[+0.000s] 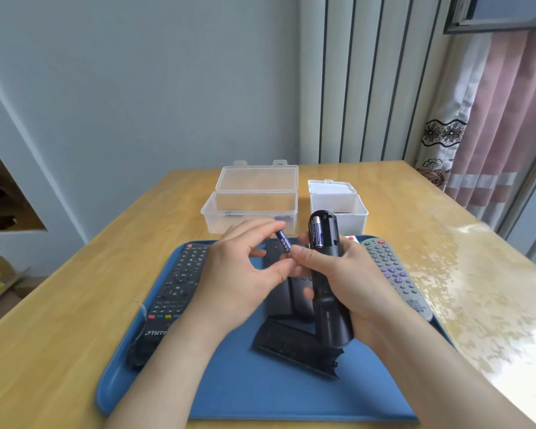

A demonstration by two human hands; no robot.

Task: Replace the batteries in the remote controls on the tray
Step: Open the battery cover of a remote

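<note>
My right hand (350,283) grips a black remote (327,274) back side up over the blue tray (260,391). Its battery compartment is uncovered and one purple battery (317,233) sits inside. My left hand (239,274) pinches a second purple battery (283,239) between thumb and fingers, just left of the compartment. A loose black battery cover (294,348) lies on the tray below my hands. Other remotes rest on the tray: a long black one (174,292) at the left, a grey one (396,280) at the right, and dark ones (287,298) partly hidden under my hands.
Two open plastic boxes stand behind the tray on the wooden table (446,230): a clear one (251,209) and a white one (341,209), each with something small inside. Curtains hang at the right. A wall lies behind the table.
</note>
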